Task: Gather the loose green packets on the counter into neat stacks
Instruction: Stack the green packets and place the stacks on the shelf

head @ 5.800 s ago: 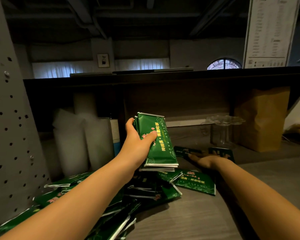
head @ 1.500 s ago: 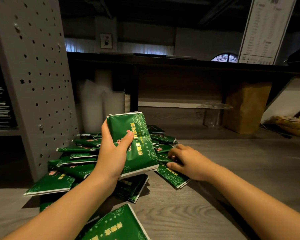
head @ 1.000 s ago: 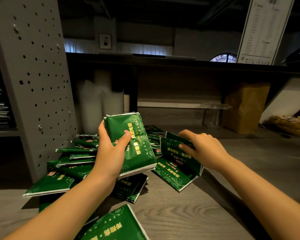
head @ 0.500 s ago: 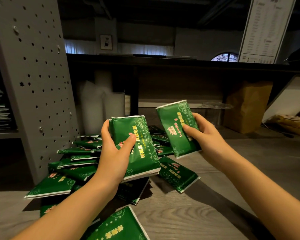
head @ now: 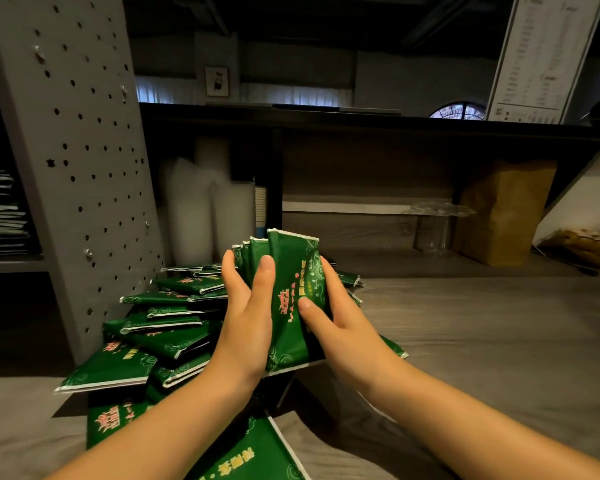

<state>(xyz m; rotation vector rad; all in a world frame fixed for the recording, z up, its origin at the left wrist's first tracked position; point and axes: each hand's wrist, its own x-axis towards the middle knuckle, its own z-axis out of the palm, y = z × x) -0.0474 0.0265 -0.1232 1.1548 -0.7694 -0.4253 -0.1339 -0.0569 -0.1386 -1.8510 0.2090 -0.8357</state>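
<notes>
A stack of green packets stands upright above the counter, held between both hands. My left hand grips its left side, thumb across the front packet. My right hand grips the right side, thumb pressed on the front face. Several loose green packets lie in an untidy pile on the wooden counter to the left and behind the hands. One more green packet lies at the near edge under my left forearm. Another packet peeks out under my right wrist.
A grey perforated panel stands at the left beside the pile. White cup sleeves stand behind the packets. A clear plastic stand and a brown paper bag sit at the back right under a dark shelf.
My right hand lifted one packet off the counter and brought it left onto the front of the stack in my left hand. Both hands now hold the stack together.
</notes>
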